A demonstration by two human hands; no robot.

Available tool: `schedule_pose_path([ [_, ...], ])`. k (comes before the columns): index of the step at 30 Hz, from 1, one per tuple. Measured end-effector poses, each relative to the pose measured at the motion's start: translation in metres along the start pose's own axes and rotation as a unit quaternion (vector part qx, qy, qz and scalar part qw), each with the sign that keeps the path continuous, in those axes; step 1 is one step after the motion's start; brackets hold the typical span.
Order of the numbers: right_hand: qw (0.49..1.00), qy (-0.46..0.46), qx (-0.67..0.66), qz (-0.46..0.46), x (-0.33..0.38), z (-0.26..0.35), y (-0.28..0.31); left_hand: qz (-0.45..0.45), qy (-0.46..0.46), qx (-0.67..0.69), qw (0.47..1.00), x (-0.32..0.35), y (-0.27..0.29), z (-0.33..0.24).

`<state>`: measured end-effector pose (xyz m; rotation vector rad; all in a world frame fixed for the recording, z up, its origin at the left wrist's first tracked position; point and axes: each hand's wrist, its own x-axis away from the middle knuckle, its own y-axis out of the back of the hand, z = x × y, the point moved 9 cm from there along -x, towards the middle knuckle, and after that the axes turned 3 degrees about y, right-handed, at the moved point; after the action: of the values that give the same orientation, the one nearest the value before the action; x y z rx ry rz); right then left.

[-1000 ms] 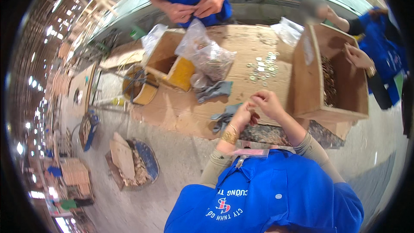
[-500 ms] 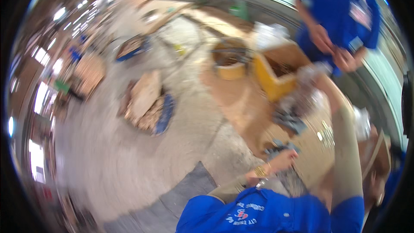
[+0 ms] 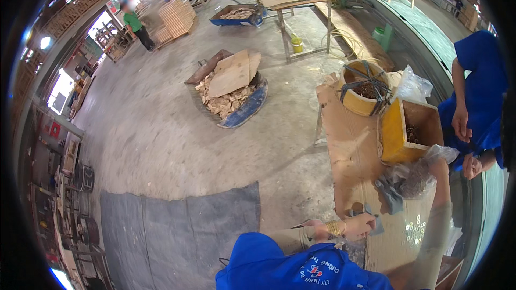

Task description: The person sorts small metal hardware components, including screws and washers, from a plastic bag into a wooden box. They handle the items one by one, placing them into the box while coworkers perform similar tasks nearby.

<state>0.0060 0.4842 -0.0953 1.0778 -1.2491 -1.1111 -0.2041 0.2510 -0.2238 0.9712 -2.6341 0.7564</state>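
Observation:
My right hand (image 3: 439, 168) reaches across the cardboard-covered table (image 3: 349, 153) and grips the top of a clear plastic bag (image 3: 417, 181) with small dark contents. My left hand (image 3: 357, 227), a gold-coloured band at its wrist, is closed with the fingers curled in. Whatever those fingers hold is hidden. Beneath and beside it lies a grey glove (image 3: 378, 226); another grey glove (image 3: 389, 195) rests against the bag. Several shiny metal rings (image 3: 414, 231) are scattered on the cardboard between my forearms.
Beyond the bag stand a yellow box (image 3: 391, 134) and a round yellow tub (image 3: 352, 96), both with small brown pieces inside. A co-worker's hands (image 3: 466, 145) are close on the right. Left on the floor are a cart of wood scraps (image 3: 228, 99) and a dark mat (image 3: 183, 220).
My view has swung, shifting the scene, and the blur has cleared. The co-worker's hands, together before, are now apart. My hands stay near the same gloves and bag.

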Motion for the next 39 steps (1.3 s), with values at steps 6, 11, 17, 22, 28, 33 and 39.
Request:
schedule_pose_path([
  [6, 0.986, 0.013, -0.135, -0.099, 0.006, -0.013, 0.004, 0.013, -0.001, -0.017, 1.0, -0.015, -0.009, -0.009],
  [11, 0.996, 0.032, -0.024, -0.083, -0.016, -0.023, -0.021, 0.065, -0.018, -0.055, 0.996, -0.028, -0.025, -0.006],
  [17, 0.996, -0.079, -0.002, 0.05, -0.019, -0.038, -0.041, 0.067, 0.036, -0.053, 0.996, -0.017, -0.029, -0.003],
  [22, 0.991, -0.116, -0.045, 0.054, 0.011, -0.017, 0.0, 0.047, 0.057, -0.007, 0.997, -0.016, -0.018, -0.001],
  [28, 0.981, -0.177, -0.071, -0.035, 0.024, -0.022, 0.015, 0.047, 0.07, -0.001, 0.996, -0.021, -0.018, -0.009],
  [33, 0.972, -0.12, -0.177, -0.099, 0.042, -0.027, 0.028, -0.033, 0.009, 0.013, 0.999, -0.036, 0.008, -0.046],
  [39, 0.838, -0.224, -0.358, -0.346, 0.107, -0.09, 0.04, -0.111, -0.1, -0.175, 0.973, -0.118, 0.043, -0.131],
])
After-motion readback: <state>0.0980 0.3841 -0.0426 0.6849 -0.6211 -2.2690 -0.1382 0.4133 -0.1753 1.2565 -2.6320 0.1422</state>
